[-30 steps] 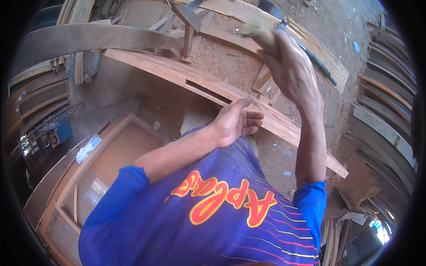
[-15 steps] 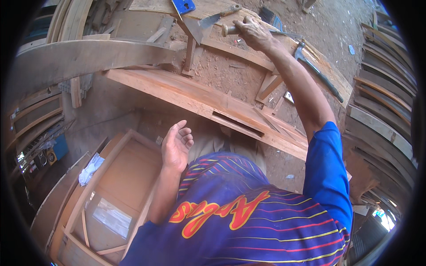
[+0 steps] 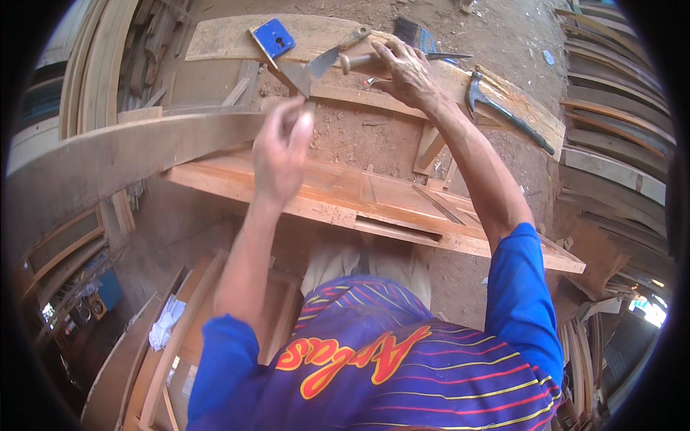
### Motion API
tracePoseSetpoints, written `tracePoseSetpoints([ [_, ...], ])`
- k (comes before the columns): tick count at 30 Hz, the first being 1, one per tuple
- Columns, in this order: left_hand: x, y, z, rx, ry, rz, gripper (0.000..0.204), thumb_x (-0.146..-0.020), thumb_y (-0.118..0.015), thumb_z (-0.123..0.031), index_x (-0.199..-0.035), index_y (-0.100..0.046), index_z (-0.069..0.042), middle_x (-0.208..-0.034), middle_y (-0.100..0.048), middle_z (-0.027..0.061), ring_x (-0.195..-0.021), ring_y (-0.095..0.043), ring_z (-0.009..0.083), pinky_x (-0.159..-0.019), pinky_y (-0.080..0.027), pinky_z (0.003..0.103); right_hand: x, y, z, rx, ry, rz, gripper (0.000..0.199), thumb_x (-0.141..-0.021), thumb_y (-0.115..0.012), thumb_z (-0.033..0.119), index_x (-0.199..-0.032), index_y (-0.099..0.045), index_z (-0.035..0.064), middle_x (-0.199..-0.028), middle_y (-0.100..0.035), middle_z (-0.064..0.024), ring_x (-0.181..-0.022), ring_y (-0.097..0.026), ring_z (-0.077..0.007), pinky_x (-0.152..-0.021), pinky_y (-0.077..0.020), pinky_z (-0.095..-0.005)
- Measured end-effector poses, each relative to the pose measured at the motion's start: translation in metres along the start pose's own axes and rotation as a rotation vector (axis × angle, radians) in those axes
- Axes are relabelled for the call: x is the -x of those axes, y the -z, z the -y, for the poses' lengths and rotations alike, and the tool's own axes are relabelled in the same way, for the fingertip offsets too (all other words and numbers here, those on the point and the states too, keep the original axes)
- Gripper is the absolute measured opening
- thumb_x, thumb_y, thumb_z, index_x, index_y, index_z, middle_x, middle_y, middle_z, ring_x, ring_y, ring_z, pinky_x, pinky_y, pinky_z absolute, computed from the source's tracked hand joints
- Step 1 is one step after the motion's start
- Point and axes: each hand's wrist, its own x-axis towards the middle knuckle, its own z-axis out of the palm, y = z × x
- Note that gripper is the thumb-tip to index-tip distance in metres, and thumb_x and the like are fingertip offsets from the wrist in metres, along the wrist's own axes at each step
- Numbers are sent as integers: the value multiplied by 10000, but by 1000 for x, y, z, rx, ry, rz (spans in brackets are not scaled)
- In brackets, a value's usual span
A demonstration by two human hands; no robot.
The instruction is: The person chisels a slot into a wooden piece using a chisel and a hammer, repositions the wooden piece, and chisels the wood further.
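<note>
My right hand point(image 3: 411, 75) is around the wooden handle of a chisel point(image 3: 353, 65) above a rough plank; its narrow dark blade points right, and the palm hides the middle. Fingers and thumb lie on either side of the handle. My left hand point(image 3: 282, 154), blurred, is raised over the panelled wooden door point(image 3: 330, 190), fingers bent and apart from the thumb, holding nothing. A long slot point(image 3: 399, 230) is cut in the door's near edge. Beyond my left hand lie a putty knife point(image 3: 327, 61) and a blue lock case point(image 3: 274, 39) with a keyhole.
A claw hammer point(image 3: 507, 115) lies on the rough plank point(image 3: 230, 39), right of my right hand. A dark-bristled brush point(image 3: 411, 34) is behind that hand. At left a wide board point(image 3: 129, 147) juts toward the door. Boards are stacked along the right point(image 3: 611, 115).
My left hand has risen from beside my body to above the door. My right hand stays at the chisel, its fingers looser around the handle. The view has shifted a little.
</note>
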Motion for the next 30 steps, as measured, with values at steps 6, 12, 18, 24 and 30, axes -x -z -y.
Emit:
tracePoseSetpoints([
  [6, -177, -87, 55, -588, -361, 22, 538, -994, -664, -442, -1397, -625, -87, -1399, -607, 227, -1272, -596, 384, -1083, -465, 498, 45, 52, -39, 20, -286, 38, 850, -923, -731, 574, -1597, -417, 163, -1577, -448, -238, -1453, -436, -451, -1207, -382, -577],
  [12, -236, -138, 107, -855, -612, 122, 447, -995, -645, -439, -1343, -691, -162, -1554, -487, 199, -1392, -514, 379, -1164, -375, 529, 38, 54, -80, 33, -344, 1, 791, -947, -721, 530, -1558, -465, 99, -1548, -474, -248, -1423, -479, -430, -1181, -417, -557],
  [18, -232, -135, 116, -822, -665, 49, 381, -985, -652, -366, -1298, -706, -157, -1492, -544, 162, -1354, -542, 359, -1155, -354, 551, 14, 24, -60, -119, -386, 159, 700, -1002, -621, 543, -1493, -528, 53, -1421, -576, -252, -1359, -550, -383, -1109, -481, -511],
  [24, -232, -139, 114, -819, -716, 6, 392, -965, -667, -330, -1305, -693, -137, -1369, -637, 127, -1309, -570, 305, -1128, -381, 482, -68, -50, -81, -409, -363, 174, 585, -1058, -503, 452, -1485, -516, 53, -1366, -620, -295, -1281, -619, -414, -1087, -490, -503],
  [30, -232, -132, 114, -746, -646, 36, 494, -933, -690, -322, -1357, -629, -75, -1298, -660, 124, -1260, -593, 295, -1125, -391, 482, -143, -81, -113, -256, 444, 270, 457, -1043, -537, 333, -1369, -622, 25, -1326, -675, -228, -1245, -642, -346, -1065, -502, -425],
])
